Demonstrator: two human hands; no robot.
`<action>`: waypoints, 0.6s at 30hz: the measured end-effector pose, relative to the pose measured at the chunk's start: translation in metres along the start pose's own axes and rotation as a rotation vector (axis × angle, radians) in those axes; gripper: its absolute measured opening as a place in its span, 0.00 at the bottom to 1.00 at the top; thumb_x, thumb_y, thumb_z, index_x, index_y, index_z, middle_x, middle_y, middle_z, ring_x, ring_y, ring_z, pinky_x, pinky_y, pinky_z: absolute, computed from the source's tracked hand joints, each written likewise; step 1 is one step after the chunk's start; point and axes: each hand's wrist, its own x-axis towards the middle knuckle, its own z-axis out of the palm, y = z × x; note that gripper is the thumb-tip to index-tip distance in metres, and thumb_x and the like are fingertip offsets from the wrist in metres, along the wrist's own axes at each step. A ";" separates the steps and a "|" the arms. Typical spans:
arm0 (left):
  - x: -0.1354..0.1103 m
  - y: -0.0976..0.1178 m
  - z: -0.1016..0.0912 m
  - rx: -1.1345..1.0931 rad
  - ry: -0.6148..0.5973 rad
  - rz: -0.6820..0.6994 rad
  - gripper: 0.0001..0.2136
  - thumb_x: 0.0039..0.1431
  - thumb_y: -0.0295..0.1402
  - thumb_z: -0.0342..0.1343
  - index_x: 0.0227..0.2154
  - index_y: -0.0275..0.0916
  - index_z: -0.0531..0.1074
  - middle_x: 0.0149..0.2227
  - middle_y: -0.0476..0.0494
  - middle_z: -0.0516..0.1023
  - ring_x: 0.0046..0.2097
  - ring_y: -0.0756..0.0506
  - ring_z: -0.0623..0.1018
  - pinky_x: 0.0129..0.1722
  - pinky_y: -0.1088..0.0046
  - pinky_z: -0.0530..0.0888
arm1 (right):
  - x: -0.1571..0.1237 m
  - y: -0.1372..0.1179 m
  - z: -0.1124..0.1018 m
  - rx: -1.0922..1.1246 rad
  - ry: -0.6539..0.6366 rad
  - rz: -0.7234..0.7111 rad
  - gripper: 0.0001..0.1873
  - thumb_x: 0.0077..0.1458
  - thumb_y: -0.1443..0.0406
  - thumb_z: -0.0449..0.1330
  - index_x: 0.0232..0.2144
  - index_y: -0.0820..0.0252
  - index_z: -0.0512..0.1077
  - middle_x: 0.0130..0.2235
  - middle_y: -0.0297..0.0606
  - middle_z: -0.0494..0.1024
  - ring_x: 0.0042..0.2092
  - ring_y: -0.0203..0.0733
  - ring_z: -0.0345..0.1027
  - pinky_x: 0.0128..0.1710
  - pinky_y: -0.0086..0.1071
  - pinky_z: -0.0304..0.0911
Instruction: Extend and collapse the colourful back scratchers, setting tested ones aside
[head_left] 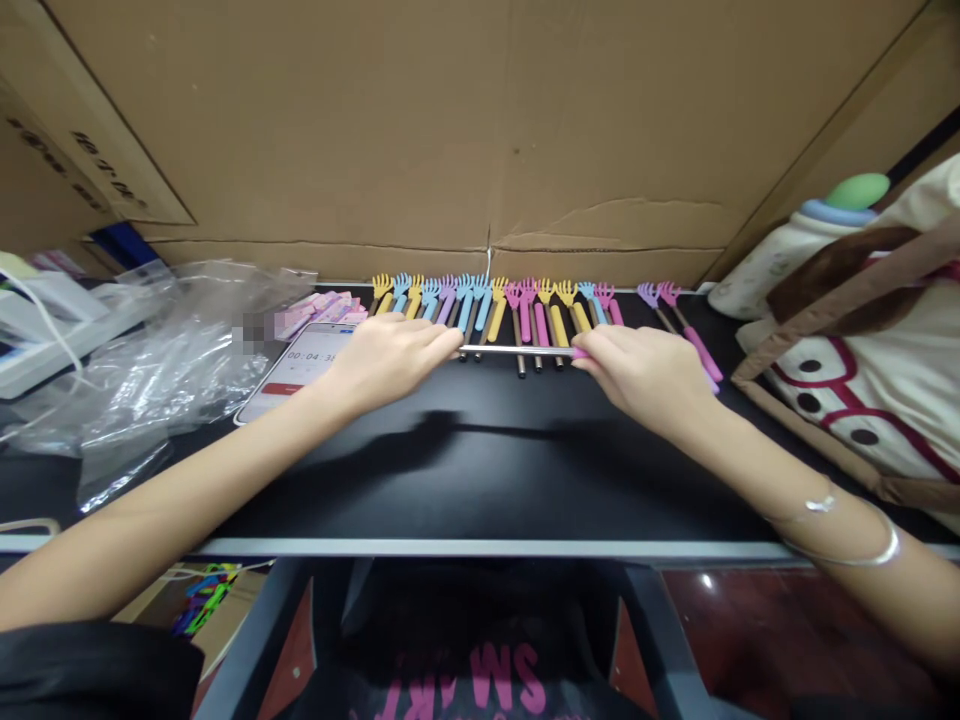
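Observation:
My left hand and my right hand hold one telescopic back scratcher between them, level above the black table. The left fingers pinch its metal rod end; the right fingers grip its pink handle end. The rod looks pulled out. Behind it, a row of several small hand-shaped scratchers in yellow, blue, purple and pink lies side by side along the cardboard wall. Two more, purple and pink, lie apart at the right.
A phone showing a timer lies left of my left hand, with pink packets behind it and crumpled clear plastic bags further left. A cream and brown tote bag stands at the right. Cardboard walls the back.

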 end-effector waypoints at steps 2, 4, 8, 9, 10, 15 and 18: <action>0.002 0.009 0.002 -0.037 -0.005 -0.010 0.12 0.64 0.28 0.44 0.25 0.39 0.68 0.22 0.49 0.74 0.24 0.49 0.73 0.23 0.72 0.57 | 0.003 -0.008 0.000 0.015 -0.015 -0.014 0.22 0.66 0.59 0.42 0.30 0.60 0.71 0.27 0.38 0.74 0.27 0.37 0.63 0.26 0.32 0.46; 0.004 0.015 0.004 -0.065 -0.009 -0.014 0.13 0.65 0.30 0.44 0.27 0.39 0.69 0.22 0.49 0.74 0.24 0.49 0.73 0.23 0.71 0.58 | 0.006 -0.015 0.001 0.039 -0.030 -0.018 0.21 0.66 0.59 0.42 0.31 0.59 0.71 0.27 0.37 0.74 0.27 0.37 0.64 0.25 0.32 0.45; 0.007 0.020 0.003 -0.065 -0.014 -0.023 0.12 0.65 0.31 0.45 0.28 0.39 0.70 0.22 0.49 0.74 0.25 0.48 0.74 0.23 0.71 0.59 | 0.005 -0.022 0.005 0.077 -0.025 0.009 0.20 0.66 0.60 0.43 0.32 0.59 0.71 0.28 0.36 0.76 0.27 0.37 0.65 0.24 0.32 0.46; 0.007 0.021 0.003 -0.063 -0.021 -0.023 0.12 0.65 0.31 0.45 0.28 0.39 0.70 0.22 0.49 0.74 0.25 0.48 0.74 0.23 0.71 0.59 | 0.005 -0.023 0.006 0.084 -0.025 0.015 0.20 0.66 0.60 0.43 0.32 0.59 0.71 0.28 0.36 0.76 0.27 0.37 0.65 0.24 0.32 0.46; 0.008 0.022 0.002 -0.063 -0.027 -0.024 0.12 0.65 0.31 0.45 0.27 0.39 0.70 0.21 0.49 0.74 0.24 0.48 0.74 0.23 0.71 0.59 | 0.004 -0.023 0.007 0.089 -0.024 0.021 0.19 0.66 0.59 0.43 0.32 0.59 0.71 0.29 0.36 0.76 0.27 0.37 0.65 0.24 0.32 0.46; 0.009 0.027 0.002 -0.087 -0.024 -0.077 0.12 0.64 0.31 0.46 0.26 0.39 0.69 0.21 0.49 0.74 0.23 0.48 0.73 0.22 0.71 0.58 | 0.007 -0.025 0.002 0.083 -0.014 0.006 0.20 0.66 0.60 0.43 0.31 0.59 0.71 0.27 0.36 0.75 0.26 0.36 0.64 0.24 0.32 0.44; 0.009 0.029 0.002 -0.090 -0.011 -0.090 0.13 0.65 0.33 0.46 0.25 0.39 0.69 0.20 0.50 0.73 0.22 0.48 0.72 0.22 0.71 0.57 | 0.009 -0.025 -0.001 0.049 -0.019 0.001 0.21 0.66 0.59 0.42 0.30 0.59 0.71 0.27 0.36 0.75 0.26 0.36 0.64 0.24 0.32 0.44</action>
